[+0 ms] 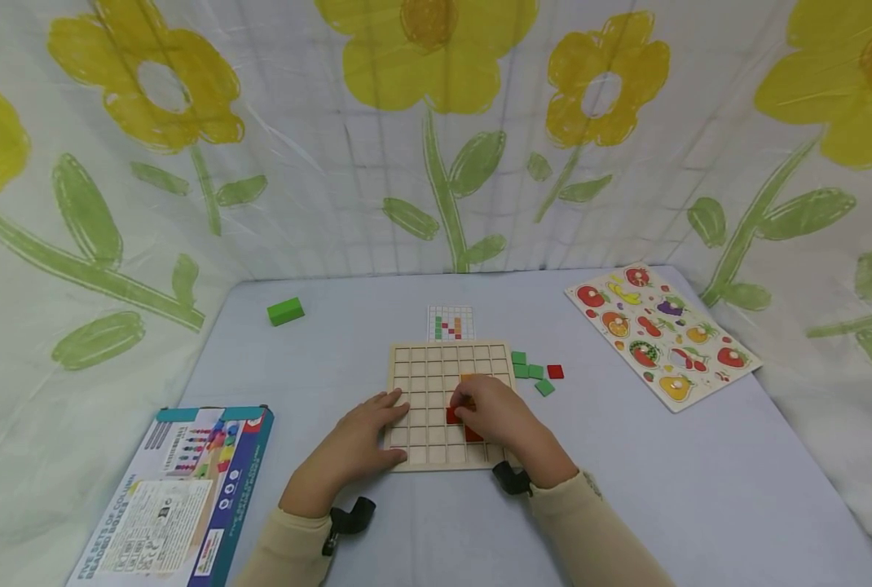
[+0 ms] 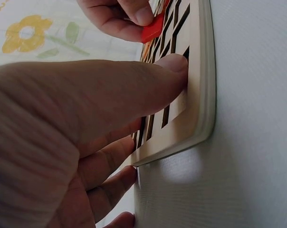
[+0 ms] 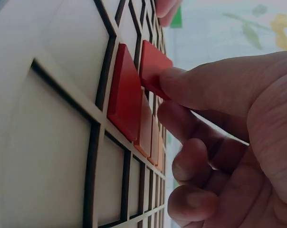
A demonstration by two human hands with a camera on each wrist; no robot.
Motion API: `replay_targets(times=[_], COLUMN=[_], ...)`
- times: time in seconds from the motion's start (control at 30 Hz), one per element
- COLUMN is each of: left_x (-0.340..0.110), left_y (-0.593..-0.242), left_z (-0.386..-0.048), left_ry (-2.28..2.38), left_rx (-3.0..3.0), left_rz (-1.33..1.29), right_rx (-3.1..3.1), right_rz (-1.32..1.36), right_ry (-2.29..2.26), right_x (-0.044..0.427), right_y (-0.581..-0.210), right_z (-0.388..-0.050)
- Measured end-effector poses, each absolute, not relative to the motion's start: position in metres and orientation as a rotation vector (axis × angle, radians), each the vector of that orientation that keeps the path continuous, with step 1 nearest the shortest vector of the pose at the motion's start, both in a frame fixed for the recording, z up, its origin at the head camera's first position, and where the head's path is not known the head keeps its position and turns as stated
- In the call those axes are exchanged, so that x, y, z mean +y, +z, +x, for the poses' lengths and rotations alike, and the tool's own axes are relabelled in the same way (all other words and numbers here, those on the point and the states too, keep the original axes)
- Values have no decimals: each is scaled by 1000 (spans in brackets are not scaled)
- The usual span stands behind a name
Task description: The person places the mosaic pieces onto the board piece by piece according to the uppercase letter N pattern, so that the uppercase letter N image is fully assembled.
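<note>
A wooden grid board [image 1: 419, 399] lies on the table between both hands. My left hand [image 1: 355, 436] rests on its left edge with the fingers spread, the thumb lying over the near rim in the left wrist view. My right hand [image 1: 498, 412] pinches a red square tile [image 3: 153, 64] between thumb and index finger. That tile is tilted, at a cell beside another red tile [image 3: 126, 95] that sits in the grid. Beyond it several orange tiles [image 3: 143, 128] sit in a row, mostly hidden by the right hand in the head view.
Several green tiles [image 1: 520, 371] and a red tile [image 1: 556, 372] lie right of the board. A small pattern card [image 1: 451, 324] touches its far side. Farther out are a green block [image 1: 285, 311], a printed box [image 1: 165, 505] and a fruit picture board [image 1: 663, 334].
</note>
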State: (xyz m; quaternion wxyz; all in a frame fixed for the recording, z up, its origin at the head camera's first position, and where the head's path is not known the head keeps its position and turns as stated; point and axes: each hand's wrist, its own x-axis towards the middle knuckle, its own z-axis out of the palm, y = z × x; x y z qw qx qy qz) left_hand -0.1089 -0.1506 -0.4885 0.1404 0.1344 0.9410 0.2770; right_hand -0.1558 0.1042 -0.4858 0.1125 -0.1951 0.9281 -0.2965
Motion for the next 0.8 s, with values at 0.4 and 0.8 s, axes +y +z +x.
replay_targets(times=[0.4,0.8], left_x=[-151,-151], left_y=[-490,-491], left_z=[-109,-108], left_ry=[804,815], left_rx=[2728,2732], left_rz=[398,394], right_rx=[2782,2835], right_rz=[-608,-335], right_ry=[-764,-1084], right_x=[103,152], right_y=[-490,-482], right_z=[-155,-176])
